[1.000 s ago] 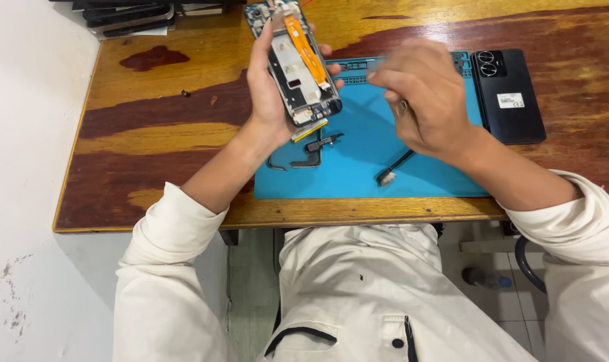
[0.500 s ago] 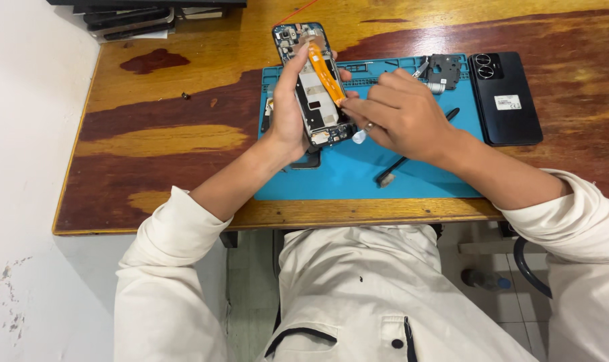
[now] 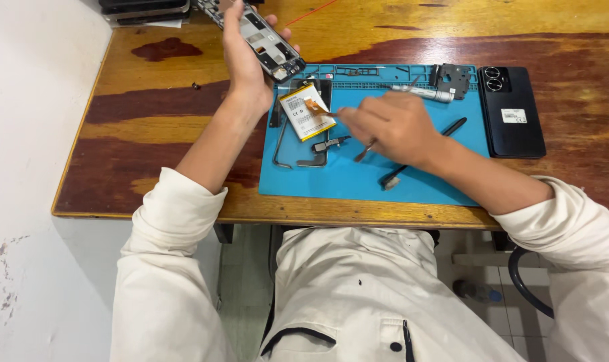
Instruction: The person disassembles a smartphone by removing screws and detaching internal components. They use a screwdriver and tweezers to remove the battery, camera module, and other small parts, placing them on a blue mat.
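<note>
Left hand (image 3: pixel 247 57) raised over the bench (image 3: pixel 150 134), just beyond the far left corner of the blue mat (image 3: pixel 418 181), fingers clamped on an opened phone frame (image 3: pixel 267 43), tilted. White battery (image 3: pixel 306 110) with yellow edge and orange tab lies on the mat's far left part. Right hand (image 3: pixel 391 127) above the mat centre, fingers pinched on tweezers (image 3: pixel 366 151) near the battery. Black phone (image 3: pixel 512 110) with small white label rests at the mat's right edge.

Phone frame up, battery on the mat

Your left hand (image 3: pixel 245 70) holds the opened phone frame (image 3: pixel 261 37) above the worktop's (image 3: pixel 150 134) far edge; your right hand (image 3: pixel 391 127) touches the battery (image 3: pixel 303 114) on the blue mat (image 3: pixel 358 181).
</note>
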Motion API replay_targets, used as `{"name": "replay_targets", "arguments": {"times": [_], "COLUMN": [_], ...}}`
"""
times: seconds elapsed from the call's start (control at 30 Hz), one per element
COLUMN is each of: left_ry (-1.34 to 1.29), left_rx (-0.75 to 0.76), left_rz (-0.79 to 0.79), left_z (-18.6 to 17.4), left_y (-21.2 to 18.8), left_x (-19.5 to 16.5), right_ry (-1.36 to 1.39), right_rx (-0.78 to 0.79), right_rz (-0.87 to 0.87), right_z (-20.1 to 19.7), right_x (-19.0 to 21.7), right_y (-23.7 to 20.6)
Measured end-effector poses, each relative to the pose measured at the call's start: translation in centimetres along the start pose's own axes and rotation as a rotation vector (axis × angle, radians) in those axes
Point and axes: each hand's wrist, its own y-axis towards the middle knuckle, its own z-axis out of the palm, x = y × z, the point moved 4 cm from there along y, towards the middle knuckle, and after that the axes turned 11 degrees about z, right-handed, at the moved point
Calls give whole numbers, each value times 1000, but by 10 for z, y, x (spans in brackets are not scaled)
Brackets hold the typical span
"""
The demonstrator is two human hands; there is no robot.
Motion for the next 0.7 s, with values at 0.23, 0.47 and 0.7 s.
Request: {"name": "replay_targets", "arguments": {"times": [0.23,0.47,0.7], "left_ry": [81,130,173], "left_rx": [102,95,125], "left_rz": [-55,-47,-40], "left_z": [8,14,16], "left_y": [-12,-17,-20], "left_x": [9,7,7], "right_ry": [14,91,281], "right_rx": [157,293,352], "right_rz": [-66,294,292], "right_z": [16,18,21], "right_x": [15,-2,-2], "right_y": [4,2,1]}}
